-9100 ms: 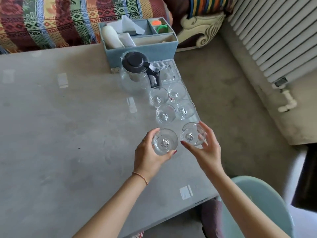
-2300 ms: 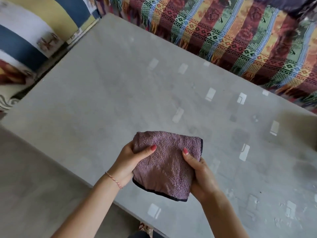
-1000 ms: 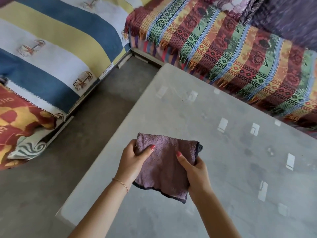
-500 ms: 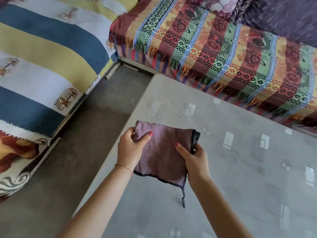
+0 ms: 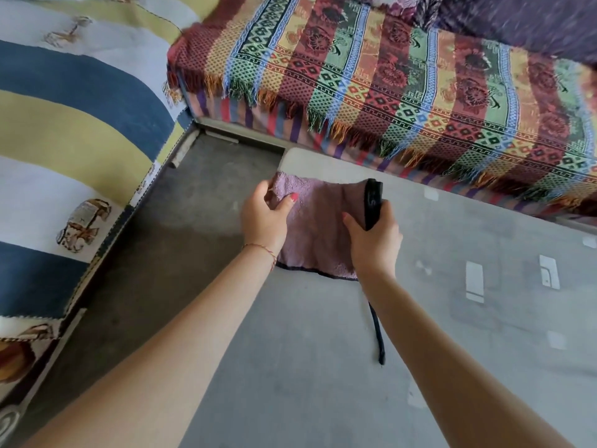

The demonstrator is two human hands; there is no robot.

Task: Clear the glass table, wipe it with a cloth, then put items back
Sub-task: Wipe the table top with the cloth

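Cloth (image 5: 318, 227) hung over the glass table (image 5: 452, 334)'s far left corner. I saw my left hand (image 5: 263, 218) and right hand (image 5: 374, 239) each pinching an edge.

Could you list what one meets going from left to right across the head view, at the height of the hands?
Striped blue and yellow cover → bare floor → left hand → purple cloth → right hand → glass table.
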